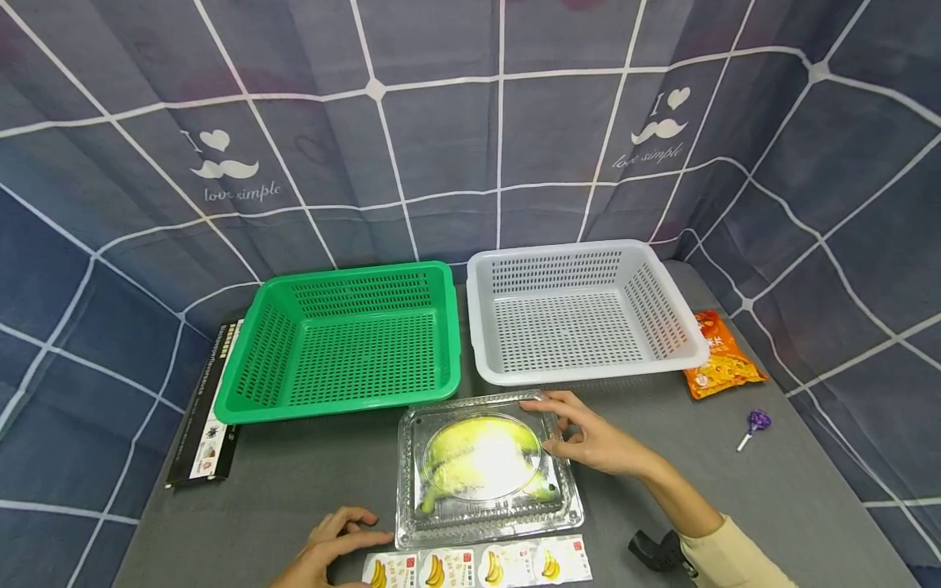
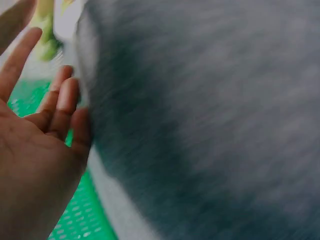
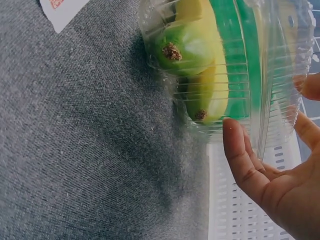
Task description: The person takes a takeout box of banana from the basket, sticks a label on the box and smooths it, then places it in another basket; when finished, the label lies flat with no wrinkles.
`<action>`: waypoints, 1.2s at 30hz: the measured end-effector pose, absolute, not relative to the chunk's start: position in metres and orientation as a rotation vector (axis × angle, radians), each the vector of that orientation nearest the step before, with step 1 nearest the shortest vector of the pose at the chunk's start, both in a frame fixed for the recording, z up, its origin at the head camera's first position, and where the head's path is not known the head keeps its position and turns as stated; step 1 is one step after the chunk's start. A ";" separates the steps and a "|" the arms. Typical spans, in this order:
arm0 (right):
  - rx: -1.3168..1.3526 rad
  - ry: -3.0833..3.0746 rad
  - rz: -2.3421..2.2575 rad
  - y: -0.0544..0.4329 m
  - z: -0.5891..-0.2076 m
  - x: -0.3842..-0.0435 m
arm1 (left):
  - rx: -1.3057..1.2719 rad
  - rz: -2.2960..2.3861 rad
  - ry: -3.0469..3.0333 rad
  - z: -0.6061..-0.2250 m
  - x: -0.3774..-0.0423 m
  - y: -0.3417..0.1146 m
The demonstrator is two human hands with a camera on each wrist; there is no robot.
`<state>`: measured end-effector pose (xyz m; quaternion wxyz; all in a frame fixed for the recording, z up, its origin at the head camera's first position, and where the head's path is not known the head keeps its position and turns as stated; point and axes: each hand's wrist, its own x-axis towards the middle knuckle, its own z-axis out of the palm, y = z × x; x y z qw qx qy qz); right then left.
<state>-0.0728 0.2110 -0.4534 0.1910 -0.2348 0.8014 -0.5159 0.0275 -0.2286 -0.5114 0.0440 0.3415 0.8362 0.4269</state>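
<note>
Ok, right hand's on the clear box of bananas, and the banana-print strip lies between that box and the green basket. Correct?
Strip position is wrong: in the head view, the banana-print strip lies on the near side of the clear box, with the green basket beyond the far side. Right hand on the box of bananas stands.

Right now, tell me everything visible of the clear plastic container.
The rectangular clear container has ribbed sides, a crimped rim and an oval lid panel, whitened by glare. Seemingly closed over yellow-green bananas, it appears to rest on the gray table, before the green basket. The right hand holds its right side; whether the left hand touches it is unclear.
</note>
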 end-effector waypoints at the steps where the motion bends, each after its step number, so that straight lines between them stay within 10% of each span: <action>1: -0.661 2.252 -1.448 0.211 -0.454 -0.073 | 1.058 1.271 2.563 -0.515 0.028 -0.228; 36: -0.688 2.259 -1.454 0.214 -0.456 -0.069 | 1.032 1.778 1.549 -0.510 0.025 -0.236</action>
